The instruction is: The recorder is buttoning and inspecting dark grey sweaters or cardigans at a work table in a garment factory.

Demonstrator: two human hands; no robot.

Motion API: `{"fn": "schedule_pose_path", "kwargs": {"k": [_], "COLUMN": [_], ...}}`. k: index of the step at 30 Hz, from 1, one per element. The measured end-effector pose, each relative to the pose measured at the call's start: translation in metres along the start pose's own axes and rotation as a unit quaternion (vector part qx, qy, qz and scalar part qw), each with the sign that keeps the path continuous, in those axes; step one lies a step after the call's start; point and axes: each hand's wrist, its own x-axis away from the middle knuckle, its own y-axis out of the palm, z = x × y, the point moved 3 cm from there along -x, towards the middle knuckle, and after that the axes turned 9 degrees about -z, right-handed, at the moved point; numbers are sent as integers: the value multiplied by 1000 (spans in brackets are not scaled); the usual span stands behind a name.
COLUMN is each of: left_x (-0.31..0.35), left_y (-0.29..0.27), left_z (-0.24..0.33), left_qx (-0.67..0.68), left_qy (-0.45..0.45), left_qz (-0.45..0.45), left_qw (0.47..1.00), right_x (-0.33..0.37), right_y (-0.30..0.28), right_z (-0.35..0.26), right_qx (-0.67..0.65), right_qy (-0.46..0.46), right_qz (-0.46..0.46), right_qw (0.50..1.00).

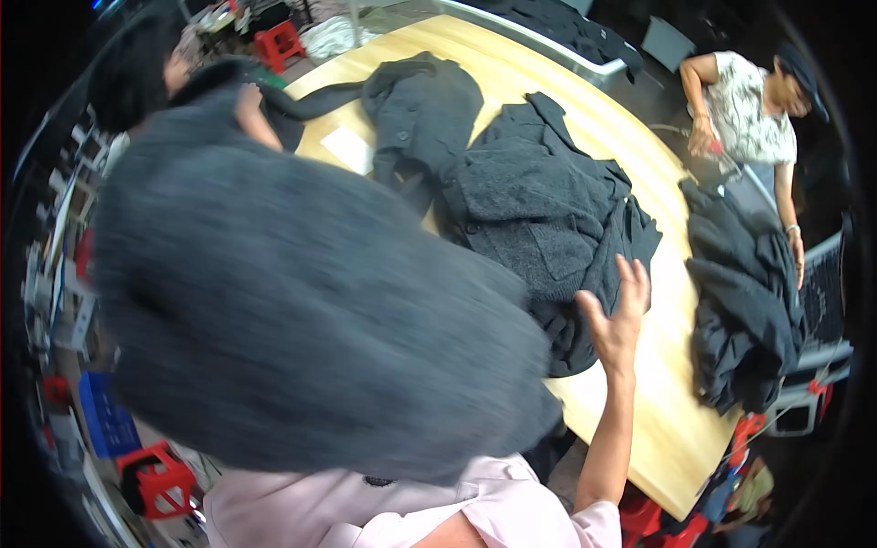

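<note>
A large dark grey knitted garment point(311, 310), smeared by motion, is raised in front of me and covers the left and middle of the view. My left hand is hidden, so its hold on this garment does not show. Nothing is in my right hand point(623, 310), which is open with fingers spread at the lower right edge of a dark grey cardigan point(539, 201). That cardigan lies rumpled on the wooden table point(653, 420), its pocket upward. Farther back is another buttoned dark grey garment point(425, 100), one sleeve stretched leftward.
A white sheet point(349, 149) lies by the far garment. At the right edge hangs a heap of dark garments point(744, 301), with a co-worker point(754, 110) beyond it. Another person point(137, 78) is at the far left. Red stools point(160, 479) and a blue crate point(108, 413) stand lower left.
</note>
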Motion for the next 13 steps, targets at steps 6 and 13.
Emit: {"fn": "schedule_pose_path", "kwargs": {"k": [6, 13], "left_x": [-59, -101], "left_y": [-57, -12], "left_z": [-102, -332], "left_qx": [-198, -545], "left_qy": [8, -256], "left_qz": [57, -220], "left_qw": [979, 767], "right_x": [35, 36], "right_y": [86, 98], "right_z": [40, 42], "right_qx": [132, 102], "right_qy": [54, 95], "right_qz": [-50, 6], "right_qw": [989, 990]}}
